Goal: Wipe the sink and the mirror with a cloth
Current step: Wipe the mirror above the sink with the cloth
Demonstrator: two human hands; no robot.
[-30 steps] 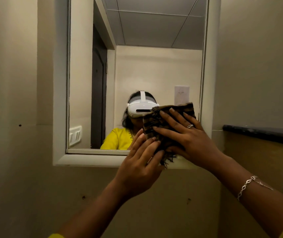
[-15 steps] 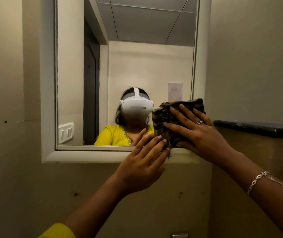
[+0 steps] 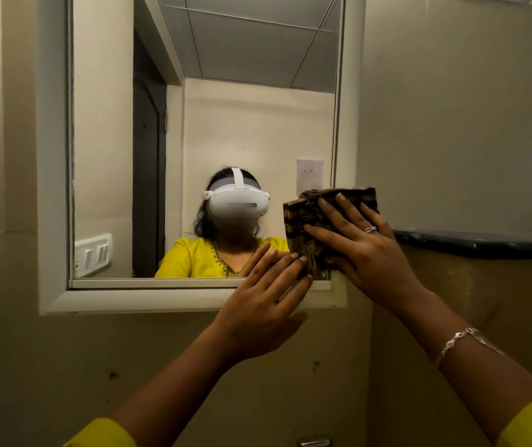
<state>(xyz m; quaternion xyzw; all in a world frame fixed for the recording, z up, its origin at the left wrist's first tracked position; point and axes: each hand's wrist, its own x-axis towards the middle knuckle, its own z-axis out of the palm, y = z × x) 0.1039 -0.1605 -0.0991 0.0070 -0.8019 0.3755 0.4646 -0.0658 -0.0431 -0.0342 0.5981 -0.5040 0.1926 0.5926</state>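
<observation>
The folded brown-and-tan checked cloth (image 3: pixel 310 221) sits flat against the lower right corner of the rectangular white-framed wall mirror (image 3: pixel 193 124), overlapping the glass edge and part of the frame there. It looks soft, light and limp, with a frayed fringe along the top and bottom edges. Likely no risk of breaking, but it would bunch or slide on smooth glass unless pressed flat. The best hold is probably a broad palm press over the folded middle, not a pinch at the fringe.

The mirror is hard, slick and probably fragile, fixed to the wall, so firm even pressure seems safer than a hard push at the corner.

Right hand (image 3: pixel 364 250): palm down on the cloth, fingers (image 3: pixel 332 208) spread apart and laid flat, pressing it to the mirror's lower right corner. There is a ring on one finger and a silver chain bracelet (image 3: pixel 461 341) on the wrist. The forearm reaches up from below and right of the mirror.

Left hand (image 3: pixel 264 301): just below and left of the cloth, over the mirror's bottom frame. Its fingers are together and extended, with the tips touching the cloth's lower left edge, holding nothing. It seems to steady the cloth.

Yellow sleeves show at both forearms. A dark ledge (image 3: pixel 484 241) runs to the right of the mirror. The sink is not in view.
</observation>
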